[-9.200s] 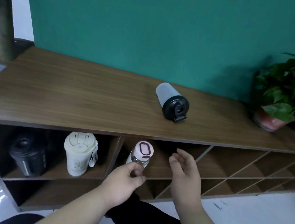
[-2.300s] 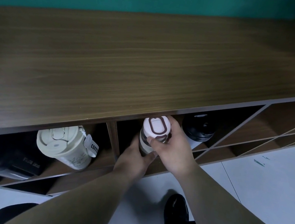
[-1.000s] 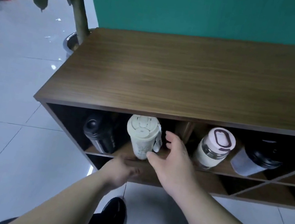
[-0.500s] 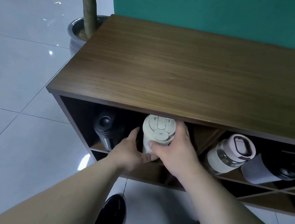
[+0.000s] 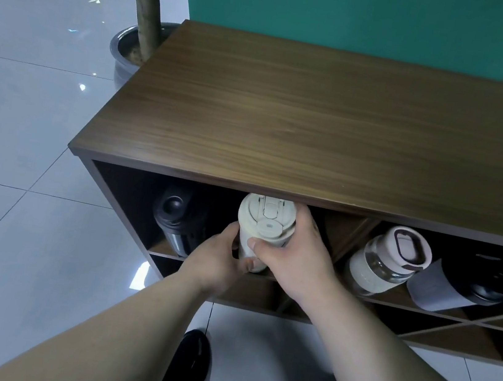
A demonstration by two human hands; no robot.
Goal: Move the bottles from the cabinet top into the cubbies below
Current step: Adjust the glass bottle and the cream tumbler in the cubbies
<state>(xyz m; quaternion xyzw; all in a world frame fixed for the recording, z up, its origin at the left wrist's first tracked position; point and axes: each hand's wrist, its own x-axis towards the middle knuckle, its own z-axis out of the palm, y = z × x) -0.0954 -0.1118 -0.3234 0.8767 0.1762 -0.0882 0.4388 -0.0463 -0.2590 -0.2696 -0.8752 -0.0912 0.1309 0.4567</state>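
Since a second ago both hands have closed on the cream tumbler (image 5: 262, 230): right hand (image 5: 293, 261) wraps its lid, left hand (image 5: 219, 261) cups its base.

office, tiled floor (image 5: 22, 158), cubby cabinet (image 5: 318, 119)

at frame centre we see a cream tumbler (image 5: 263, 224) beside a black bottle (image 5: 175, 215), a glass bottle (image 5: 385, 264) and a grey-sleeved cup (image 5: 443, 288) in the right cubby.
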